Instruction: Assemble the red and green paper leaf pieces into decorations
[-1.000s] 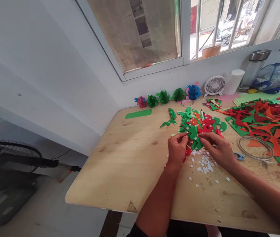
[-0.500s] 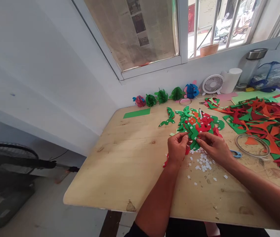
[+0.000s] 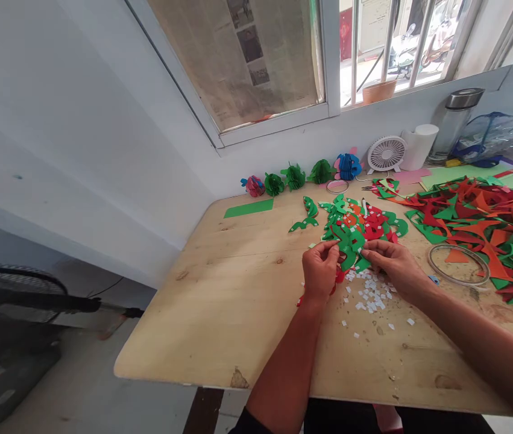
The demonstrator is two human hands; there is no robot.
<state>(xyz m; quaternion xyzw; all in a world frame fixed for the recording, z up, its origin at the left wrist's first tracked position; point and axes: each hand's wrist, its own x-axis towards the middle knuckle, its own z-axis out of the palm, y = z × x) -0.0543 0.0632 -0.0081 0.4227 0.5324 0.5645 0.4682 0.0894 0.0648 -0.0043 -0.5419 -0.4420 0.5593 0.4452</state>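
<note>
Head view, left hand (image 3: pixel 321 268): closed in a pinch on the left side of a green cutout (image 3: pixel 351 241).
Right hand (image 3: pixel 389 262): thumb and forefinger at the right edge of the same paper; too small to tell whether gripping it.
Cutout's place: between both hands, over the near part of a heap of cut shapes (image 3: pixel 376 223), green, red and orange.
White squares (image 3: pixel 374 293): scattered on the wooden table (image 3: pixel 220 289) just below the hands.
Tape ring (image 3: pixel 459 281): lying flat to the right of the right hand, near a large pile of paper scraps (image 3: pixel 477 211).
Green strip (image 3: pixel 248 208): flat near the far left corner.
Back edge: row of paper ornaments (image 3: pixel 295 176), then small white fan (image 3: pixel 386 154).
</note>
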